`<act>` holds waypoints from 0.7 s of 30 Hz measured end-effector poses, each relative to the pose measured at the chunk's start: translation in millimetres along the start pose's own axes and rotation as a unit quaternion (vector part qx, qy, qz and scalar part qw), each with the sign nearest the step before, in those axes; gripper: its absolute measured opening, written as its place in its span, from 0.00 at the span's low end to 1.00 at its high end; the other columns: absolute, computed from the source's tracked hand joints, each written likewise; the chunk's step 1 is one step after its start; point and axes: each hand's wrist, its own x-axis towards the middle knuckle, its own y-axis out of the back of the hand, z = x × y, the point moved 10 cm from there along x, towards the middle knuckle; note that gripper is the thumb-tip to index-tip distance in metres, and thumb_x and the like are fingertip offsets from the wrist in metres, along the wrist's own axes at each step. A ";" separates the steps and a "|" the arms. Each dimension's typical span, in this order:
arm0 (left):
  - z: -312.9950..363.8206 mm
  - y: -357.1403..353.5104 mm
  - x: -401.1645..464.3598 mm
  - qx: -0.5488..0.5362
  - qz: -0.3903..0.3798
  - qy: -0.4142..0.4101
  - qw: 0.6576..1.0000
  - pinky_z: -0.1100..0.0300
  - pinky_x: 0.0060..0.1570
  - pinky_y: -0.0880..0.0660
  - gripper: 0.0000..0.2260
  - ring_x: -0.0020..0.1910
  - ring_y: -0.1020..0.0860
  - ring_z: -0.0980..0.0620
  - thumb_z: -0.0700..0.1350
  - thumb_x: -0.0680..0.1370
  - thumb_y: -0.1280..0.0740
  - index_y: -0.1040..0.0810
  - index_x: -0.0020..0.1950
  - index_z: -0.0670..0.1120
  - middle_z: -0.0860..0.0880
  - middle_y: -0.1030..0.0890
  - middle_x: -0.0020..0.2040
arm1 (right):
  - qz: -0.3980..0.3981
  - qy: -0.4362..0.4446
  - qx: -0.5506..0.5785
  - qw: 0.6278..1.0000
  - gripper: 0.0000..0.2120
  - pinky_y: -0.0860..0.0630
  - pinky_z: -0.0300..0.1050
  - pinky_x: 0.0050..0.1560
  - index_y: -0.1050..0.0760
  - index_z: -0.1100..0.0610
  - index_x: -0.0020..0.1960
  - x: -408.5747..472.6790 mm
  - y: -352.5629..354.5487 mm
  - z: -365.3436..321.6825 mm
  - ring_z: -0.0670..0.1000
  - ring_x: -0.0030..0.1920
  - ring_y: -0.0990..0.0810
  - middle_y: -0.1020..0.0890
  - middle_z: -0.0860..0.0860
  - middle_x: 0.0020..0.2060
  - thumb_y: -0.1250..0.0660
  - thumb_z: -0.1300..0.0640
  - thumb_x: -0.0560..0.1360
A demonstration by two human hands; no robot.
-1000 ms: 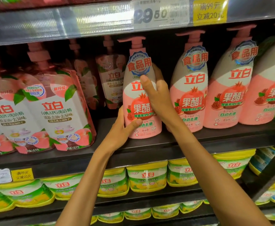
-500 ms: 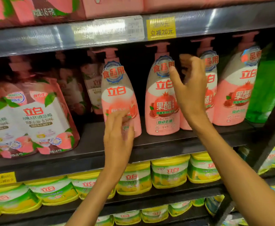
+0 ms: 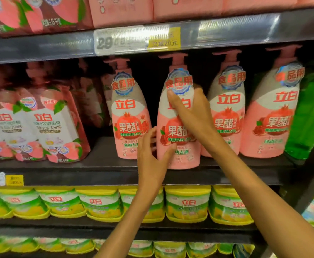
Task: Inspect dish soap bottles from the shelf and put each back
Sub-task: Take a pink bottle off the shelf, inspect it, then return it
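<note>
The second pink bottle (image 3: pixel 178 127) stands upright on the middle shelf (image 3: pixel 96 164), at about twelve o'clock from both hands, pump cap up, long axis vertical. The right hand (image 3: pixel 191 112) curls round its upper body at two o'clock, thumb across the label. The left hand (image 3: pixel 152 155) cups its lower left flank at seven o'clock, fingers curved, so both look equally placed to lift it straight out.

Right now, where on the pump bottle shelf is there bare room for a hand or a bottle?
Bare shelf board lies between the peach refill pouches and the leftmost pump bottle. Rightward it is crowded: the gripped bottle, third bottle and fourth bottle stand nearly touching, and a green bottle closes the end.
</note>
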 end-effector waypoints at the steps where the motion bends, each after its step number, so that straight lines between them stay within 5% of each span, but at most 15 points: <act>1: 0.2 2.6 -3.6 -0.027 -0.005 0.009 1.000 0.68 0.53 0.25 0.29 0.59 0.26 0.62 0.55 0.69 0.28 0.32 0.67 0.53 0.54 0.28 0.63 | -0.004 -0.009 0.021 1.000 0.19 0.24 0.31 0.38 0.30 0.55 0.54 -1.4 2.0 -1.2 0.36 0.39 0.20 0.20 0.45 0.44 0.31 0.42 0.73; 3: -6.2 0.1 -10.8 -0.089 -0.036 0.062 0.993 0.70 0.47 0.24 0.31 0.57 0.24 0.61 0.60 0.66 0.28 0.31 0.66 0.54 0.56 0.25 0.60 | -0.013 -0.035 0.065 0.997 0.19 0.23 0.31 0.38 0.27 0.56 0.53 -5.0 6.1 -1.2 0.38 0.39 0.18 0.18 0.45 0.43 0.31 0.43 0.74; 8: -4.3 -3.2 -22.2 -0.216 -0.076 0.110 0.967 0.62 0.39 0.20 0.18 0.48 0.16 0.50 0.56 0.66 0.25 0.21 0.52 0.51 0.48 0.15 0.48 | -0.096 -0.099 0.193 0.972 0.08 0.20 0.38 0.36 0.22 0.51 0.46 -22.8 -1.1 -3.1 0.47 0.39 0.14 0.14 0.49 0.38 0.31 0.47 0.75; 11: -4.1 -2.3 -29.6 -0.281 -0.107 0.153 0.941 0.59 0.41 0.20 0.19 0.49 0.16 0.49 0.59 0.64 0.26 0.17 0.50 0.51 0.48 0.15 0.49 | -0.151 -0.134 0.248 0.948 0.11 0.19 0.40 0.38 0.22 0.53 0.54 -32.4 -4.5 -5.0 0.50 0.44 0.14 0.13 0.50 0.43 0.30 0.49 0.74; 14: 0.8 -12.2 -41.6 -0.356 -0.184 0.198 0.895 0.60 0.44 0.20 0.12 0.52 0.17 0.52 0.58 0.69 0.31 0.16 0.49 0.58 0.50 0.15 0.52 | -0.200 -0.193 0.378 0.883 0.13 0.19 0.48 0.49 0.17 0.53 0.53 -45.0 -16.6 -2.3 0.54 0.52 0.16 0.14 0.55 0.50 0.31 0.50 0.71; 17: 1.3 -15.7 -50.7 -0.398 -0.215 0.232 0.861 0.62 0.44 0.21 0.13 0.53 0.18 0.55 0.59 0.69 0.32 0.16 0.50 0.59 0.51 0.16 0.54 | -0.180 -0.231 0.455 0.841 0.22 0.27 0.57 0.65 0.22 0.58 0.60 -52.3 -25.3 2.5 0.61 0.61 0.22 0.20 0.62 0.60 0.30 0.51 0.69; 21: -4.7 -14.2 -53.8 -0.412 -0.250 0.255 0.838 0.62 0.49 0.22 0.14 0.59 0.21 0.55 0.60 0.73 0.37 0.17 0.54 0.59 0.52 0.18 0.58 | -0.147 -0.217 0.417 0.870 0.14 0.21 0.54 0.55 0.22 0.59 0.53 -55.8 -20.4 -4.3 0.56 0.48 0.18 0.15 0.57 0.45 0.29 0.54 0.70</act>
